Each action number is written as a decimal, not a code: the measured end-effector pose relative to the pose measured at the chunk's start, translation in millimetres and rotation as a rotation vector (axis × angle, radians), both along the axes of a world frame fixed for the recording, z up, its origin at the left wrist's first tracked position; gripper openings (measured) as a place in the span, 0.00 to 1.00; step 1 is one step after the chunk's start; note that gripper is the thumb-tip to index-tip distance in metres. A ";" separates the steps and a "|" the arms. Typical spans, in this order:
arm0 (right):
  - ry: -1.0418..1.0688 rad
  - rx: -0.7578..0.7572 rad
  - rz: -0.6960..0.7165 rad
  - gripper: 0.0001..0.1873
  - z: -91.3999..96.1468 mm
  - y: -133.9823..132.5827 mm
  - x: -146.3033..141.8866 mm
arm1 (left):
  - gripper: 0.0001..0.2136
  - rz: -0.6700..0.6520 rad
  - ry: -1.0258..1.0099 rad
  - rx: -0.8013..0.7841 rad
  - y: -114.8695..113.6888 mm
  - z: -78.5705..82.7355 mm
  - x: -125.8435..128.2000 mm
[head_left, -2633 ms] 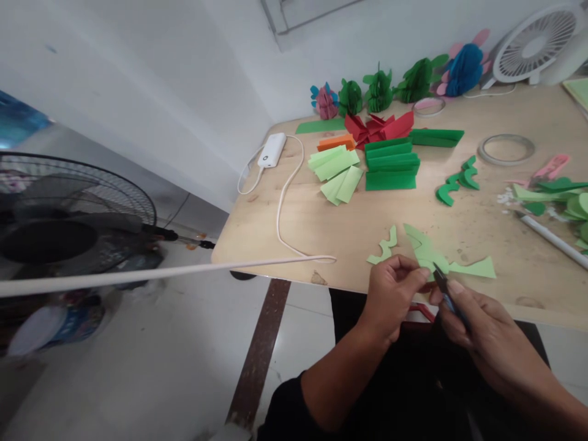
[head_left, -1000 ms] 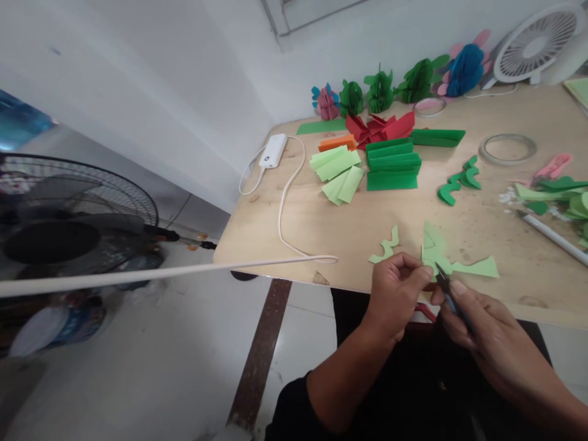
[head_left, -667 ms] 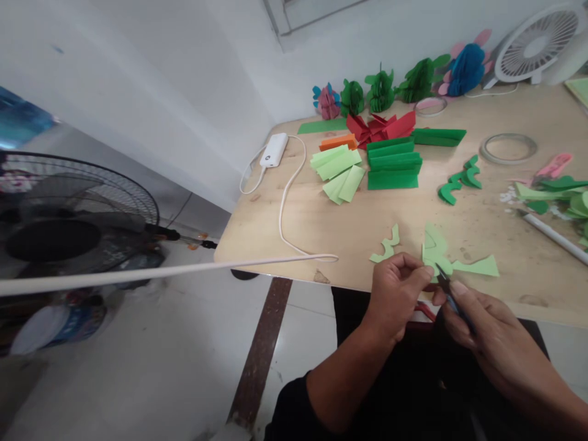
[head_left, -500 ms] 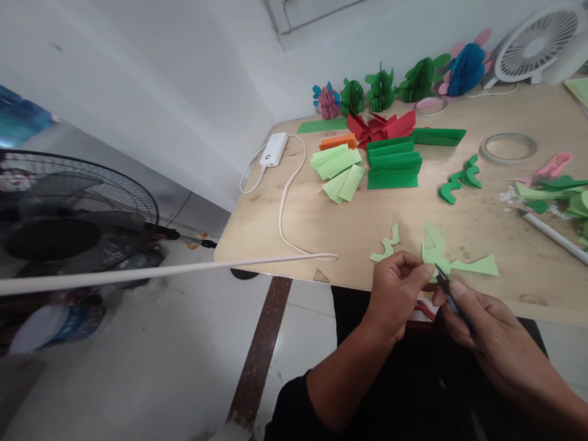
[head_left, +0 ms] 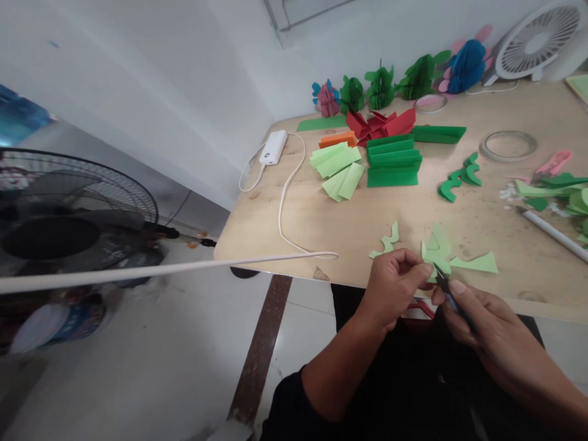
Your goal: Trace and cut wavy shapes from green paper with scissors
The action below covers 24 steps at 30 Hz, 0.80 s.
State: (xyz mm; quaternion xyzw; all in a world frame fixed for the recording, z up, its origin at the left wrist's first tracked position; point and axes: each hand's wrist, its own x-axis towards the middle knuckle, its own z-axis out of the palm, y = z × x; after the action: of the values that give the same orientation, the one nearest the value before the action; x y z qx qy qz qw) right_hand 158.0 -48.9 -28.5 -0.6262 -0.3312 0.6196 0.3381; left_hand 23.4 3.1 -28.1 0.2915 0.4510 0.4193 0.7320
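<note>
My left hand (head_left: 395, 282) pinches the lower left edge of a light green paper piece (head_left: 440, 245) between thumb and fingers. Closed around small dark scissors (head_left: 452, 300), my right hand (head_left: 482, 315) has their tips against the lower edge of that paper. A narrow paper strip with a flared end (head_left: 480, 263) sticks out to the right. Beside my left hand lies a light green wavy cutout (head_left: 386, 242). The fingers hide part of the paper and of the scissors' handles. A red object (head_left: 422, 308) shows below, between my hands.
Folded green papers (head_left: 394, 162), light green strips (head_left: 337, 168) and red paper (head_left: 381, 127) lie farther back on the table (head_left: 257, 233). Green wavy cutouts (head_left: 459, 179), a tape roll (head_left: 508, 146) and a pen (head_left: 555, 234) are right. A white cable (head_left: 281, 208) crosses the left side.
The light green paper has turned slightly, its upper part leaning more to the right. Both hands keep nearly the same place and grip.
</note>
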 end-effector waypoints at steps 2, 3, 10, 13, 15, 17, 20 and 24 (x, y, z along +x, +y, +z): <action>-0.012 0.000 0.003 0.32 3.0 1.0 -0.4 | 0.12 -0.015 0.012 0.010 0.6 -0.9 -1.0; -0.016 0.001 0.004 0.31 4.2 1.4 -0.5 | 0.12 -0.021 0.020 0.016 0.9 -1.0 -1.5; 0.003 -0.014 0.004 0.30 0.2 0.8 0.5 | 0.12 -0.048 0.007 0.033 3.5 3.1 -5.4; 0.002 -0.016 -0.008 0.26 -3.6 -0.3 0.6 | 0.12 -0.047 0.005 0.025 3.3 2.6 -4.9; 0.016 -0.022 -0.016 0.26 -5.2 -0.9 0.5 | 0.12 -0.028 0.010 0.004 1.7 0.8 -3.5; 0.031 -0.028 -0.021 0.26 -6.0 -1.5 0.2 | 0.12 0.010 -0.002 -0.030 -0.6 -1.1 -1.6; 0.030 -0.027 -0.014 0.25 -6.0 -2.3 -0.1 | 0.13 0.067 -0.031 -0.064 -3.7 -2.6 0.6; 0.012 -0.014 0.001 0.25 -4.9 -2.2 -0.4 | 0.14 0.083 -0.043 -0.062 -4.7 -1.7 1.3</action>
State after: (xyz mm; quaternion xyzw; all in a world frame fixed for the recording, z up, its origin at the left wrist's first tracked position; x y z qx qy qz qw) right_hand 157.6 -51.2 -33.4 -0.6247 -0.3247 0.6259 0.3355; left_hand 24.8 -1.5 -29.8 0.2405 0.4598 0.4414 0.7321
